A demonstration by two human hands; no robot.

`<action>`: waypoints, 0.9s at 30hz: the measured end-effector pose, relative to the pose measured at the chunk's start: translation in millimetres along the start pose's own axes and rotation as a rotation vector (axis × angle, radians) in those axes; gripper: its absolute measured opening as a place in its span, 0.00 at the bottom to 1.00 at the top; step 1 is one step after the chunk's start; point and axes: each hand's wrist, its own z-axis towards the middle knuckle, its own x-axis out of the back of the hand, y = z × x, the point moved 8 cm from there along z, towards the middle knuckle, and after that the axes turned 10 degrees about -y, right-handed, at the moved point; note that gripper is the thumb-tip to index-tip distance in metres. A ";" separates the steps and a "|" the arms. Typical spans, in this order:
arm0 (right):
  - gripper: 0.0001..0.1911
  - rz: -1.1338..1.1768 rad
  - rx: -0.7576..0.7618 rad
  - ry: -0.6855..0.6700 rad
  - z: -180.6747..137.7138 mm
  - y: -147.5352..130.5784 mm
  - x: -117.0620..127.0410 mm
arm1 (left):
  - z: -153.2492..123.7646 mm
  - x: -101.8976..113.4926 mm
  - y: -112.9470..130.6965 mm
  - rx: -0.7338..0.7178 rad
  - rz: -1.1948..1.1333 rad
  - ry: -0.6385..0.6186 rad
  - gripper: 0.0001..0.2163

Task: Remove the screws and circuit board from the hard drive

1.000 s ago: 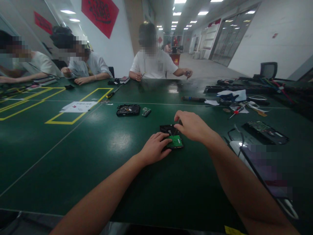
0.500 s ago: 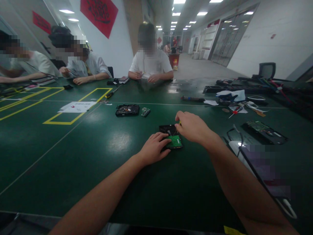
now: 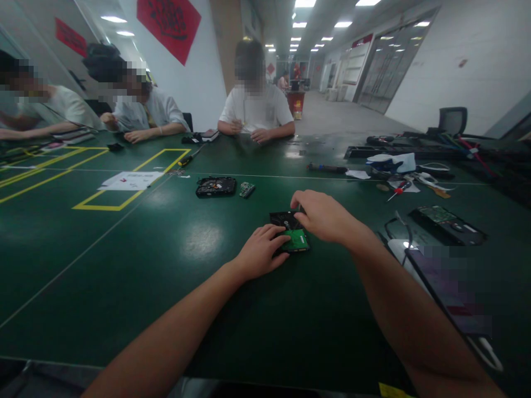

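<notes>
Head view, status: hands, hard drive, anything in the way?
Left hand spread on hard drive; right hand curled by its far end, grip unclear. Hard drive flat on table, green board up. Loose circuit board apart, to the left.

Two bare forearms [image 3: 178,331] narrow smoothly toward slim, bare wrists [image 3: 238,271].

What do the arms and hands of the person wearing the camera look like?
The ungloved left hand and ungloved right hand have slim fingers. The long left forearm and right forearm are bare, with no sleeves showing. I see no watch or bracelet; fingernails are too small to make out.
</notes>
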 end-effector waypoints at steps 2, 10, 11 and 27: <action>0.13 0.056 0.074 0.001 1.0 -4.0 1.2 | 0.0 -0.1 -0.2 0.001 0.002 -0.001 0.21; 0.09 0.041 -0.005 0.024 0.3 1.2 1.2 | -0.1 3.0 1.7 0.000 -0.005 0.001 0.20; 0.09 0.042 -0.002 0.025 0.6 1.4 1.1 | -0.2 3.0 1.8 0.000 -0.005 0.000 0.20; 0.12 -0.004 -0.060 0.023 0.4 2.5 -0.8 | 0.4 0.4 0.6 0.002 0.010 0.005 0.21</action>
